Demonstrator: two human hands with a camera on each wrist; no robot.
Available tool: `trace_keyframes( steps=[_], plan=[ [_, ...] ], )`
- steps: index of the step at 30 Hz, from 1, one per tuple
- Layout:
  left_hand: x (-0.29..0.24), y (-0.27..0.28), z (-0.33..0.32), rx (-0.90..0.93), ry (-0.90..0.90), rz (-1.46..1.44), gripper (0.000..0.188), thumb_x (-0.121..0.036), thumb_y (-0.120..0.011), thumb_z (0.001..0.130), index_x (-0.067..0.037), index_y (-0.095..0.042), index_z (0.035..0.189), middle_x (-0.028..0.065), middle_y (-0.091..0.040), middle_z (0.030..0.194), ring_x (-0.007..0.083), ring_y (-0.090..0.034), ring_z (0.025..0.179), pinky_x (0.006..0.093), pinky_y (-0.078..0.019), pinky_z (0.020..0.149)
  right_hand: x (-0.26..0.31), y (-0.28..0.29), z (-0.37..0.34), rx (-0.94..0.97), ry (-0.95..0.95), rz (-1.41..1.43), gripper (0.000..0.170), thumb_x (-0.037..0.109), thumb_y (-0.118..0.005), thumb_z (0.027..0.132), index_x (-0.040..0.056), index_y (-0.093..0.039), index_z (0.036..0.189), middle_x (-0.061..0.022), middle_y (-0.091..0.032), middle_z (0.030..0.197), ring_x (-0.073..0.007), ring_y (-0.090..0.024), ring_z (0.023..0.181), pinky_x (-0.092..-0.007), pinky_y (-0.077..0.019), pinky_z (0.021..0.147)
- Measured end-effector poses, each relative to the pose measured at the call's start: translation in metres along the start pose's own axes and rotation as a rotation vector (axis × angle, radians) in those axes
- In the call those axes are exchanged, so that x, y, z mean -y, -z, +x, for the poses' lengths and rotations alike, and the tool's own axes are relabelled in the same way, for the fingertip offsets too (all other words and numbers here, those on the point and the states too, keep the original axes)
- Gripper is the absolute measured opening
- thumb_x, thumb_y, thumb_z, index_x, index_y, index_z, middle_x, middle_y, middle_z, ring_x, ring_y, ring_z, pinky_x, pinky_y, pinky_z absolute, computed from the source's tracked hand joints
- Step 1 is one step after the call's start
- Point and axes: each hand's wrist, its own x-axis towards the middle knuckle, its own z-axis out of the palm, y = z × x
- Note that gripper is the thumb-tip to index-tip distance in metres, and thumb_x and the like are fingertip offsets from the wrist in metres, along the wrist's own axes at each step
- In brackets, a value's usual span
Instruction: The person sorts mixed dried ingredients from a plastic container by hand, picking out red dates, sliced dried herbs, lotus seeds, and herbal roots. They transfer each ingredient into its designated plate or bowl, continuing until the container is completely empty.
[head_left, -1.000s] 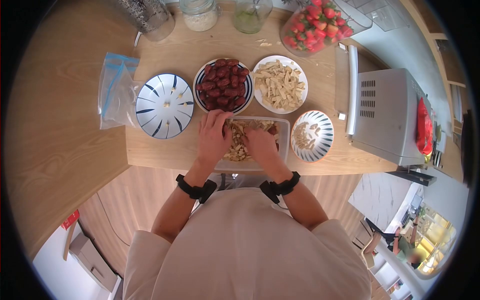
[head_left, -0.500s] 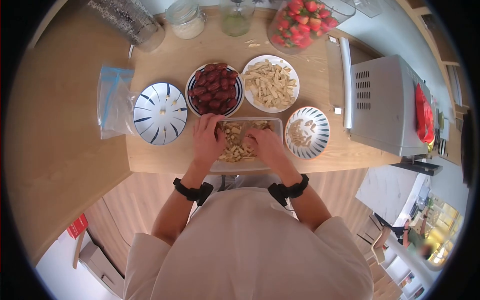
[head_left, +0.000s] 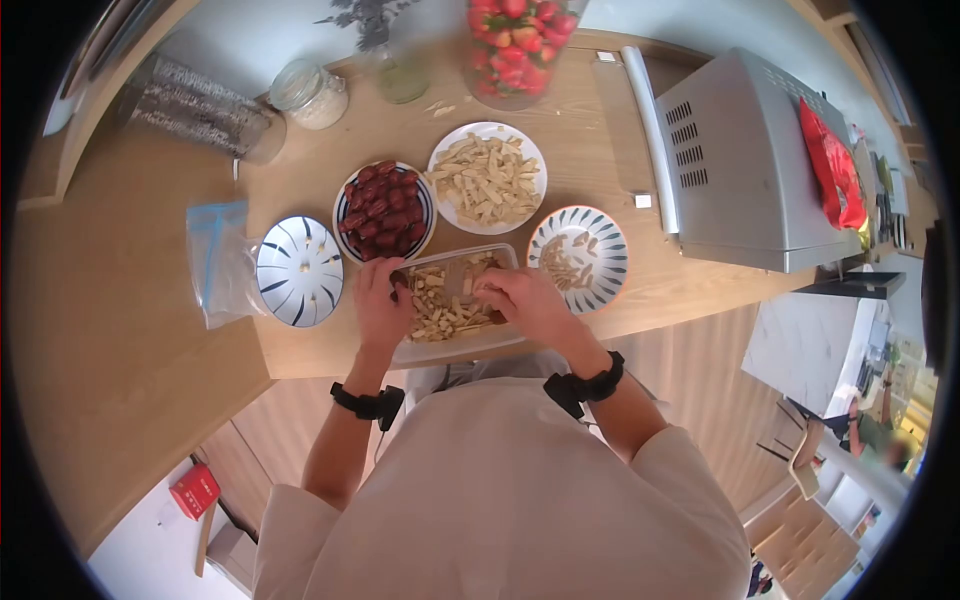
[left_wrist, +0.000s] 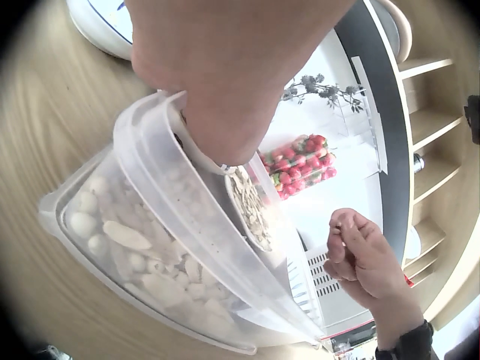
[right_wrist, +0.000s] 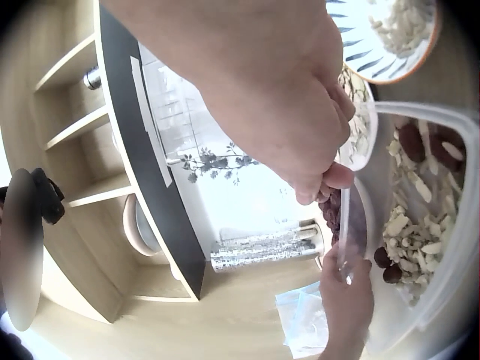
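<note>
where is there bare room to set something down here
Bare table shows between the orange-rimmed bowl and grey appliance, and between the dates and glass jar. Crowded around the plastic container: left hand, right hand, dates, white plate and that bowl sit close.

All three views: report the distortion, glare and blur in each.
Head view: wide-angle curvature, black corners, and a soft-looking green vase; left wrist view: the white wall glares, and pale pieces look hazy through the plastic container; right wrist view: that wall is washed out again, with dark corners.
</note>
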Motion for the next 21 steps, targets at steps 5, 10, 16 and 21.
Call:
trace_keyframes(
  steps=[5,10,16,21],
  plan=[
    [-0.004,0.001,0.001,0.027,0.011,0.033,0.040,0.003,-0.061,0.076,-0.008,-0.062,0.115,0.0155,-0.058,0.113,0.0383,-0.054,0.108,0.0468,-0.0433,0.094,-0.009,0.041,-0.030,-0.161,-0.103,0.050,0.010,0.014,-0.064,0.091,0.0062,-0.066,0.097,-0.0150,-0.069,0.082,-0.0380,-0.066,0.075,-0.0449,-0.0517,0.066],
    [-0.005,0.000,0.001,0.030,0.010,0.055,0.038,0.003,-0.060,0.078,-0.006,-0.061,0.115,0.0173,-0.058,0.113,0.0396,-0.054,0.109,0.0470,-0.0428,0.096,-0.056,0.066,-0.052,-0.260,-0.126,-0.042,0.011,0.012,-0.063,0.090,0.0059,-0.066,0.099,-0.0144,-0.070,0.083,-0.0362,-0.067,0.078,-0.0444,-0.0524,0.068],
    [-0.005,0.001,0.003,0.044,-0.012,0.045,0.038,0.003,-0.060,0.078,-0.005,-0.060,0.115,0.0185,-0.058,0.112,0.0401,-0.054,0.108,0.0468,-0.0429,0.095,-0.090,0.077,-0.056,-0.153,-0.241,-0.358,0.018,0.010,-0.066,0.087,0.0062,-0.066,0.105,-0.0150,-0.071,0.087,-0.0364,-0.067,0.079,-0.0426,-0.0532,0.071],
    [-0.008,0.000,0.004,0.026,-0.010,0.066,0.037,0.004,-0.061,0.078,-0.005,-0.060,0.114,0.0183,-0.058,0.111,0.0401,-0.054,0.107,0.0468,-0.0431,0.095,-0.086,0.098,-0.060,-0.240,-0.199,-0.207,0.018,0.009,-0.066,0.087,0.0069,-0.067,0.105,-0.0123,-0.071,0.091,-0.0328,-0.068,0.081,-0.0424,-0.0539,0.069]
  ],
)
